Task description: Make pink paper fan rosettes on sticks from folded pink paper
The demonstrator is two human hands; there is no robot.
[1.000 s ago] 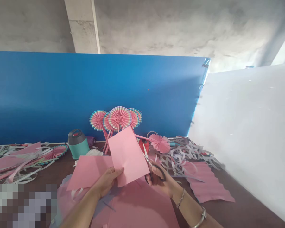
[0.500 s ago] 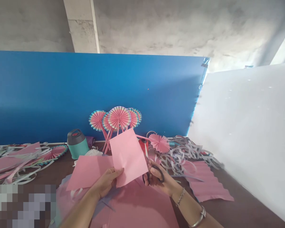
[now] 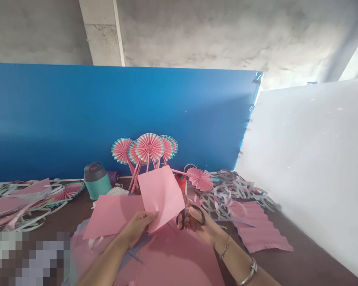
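Note:
A sheet of pink paper [image 3: 161,194] is pinched at its lower edge by my left hand [image 3: 140,226], thumb on top, and held up above the table. My right hand [image 3: 201,222] has its fingers in the black handles of a pair of scissors [image 3: 181,219], whose loops stand spread. The blades are mostly hidden at the paper's right edge. Larger pink sheets [image 3: 179,258] lie under my hands, and another pink sheet [image 3: 113,212] rests to the left. Behind the held paper, several round pleated paper fans [image 3: 150,147] on pink sticks lean against the blue panel.
A teal lidded container [image 3: 98,184] stands at the back left. Curled white paper strips [image 3: 226,190] heap up at the right beside a pink fan [image 3: 200,178] and a wavy pink sheet [image 3: 262,230]. Strips and pink paper [image 3: 26,198] cover the left. Blue [image 3: 77,119] and white [image 3: 310,167] panels border the table.
The scissors' upright blade has moved out of sight behind or onto the paper's right edge. The handles have spread a little, and the held sheet has dipped slightly and bent.

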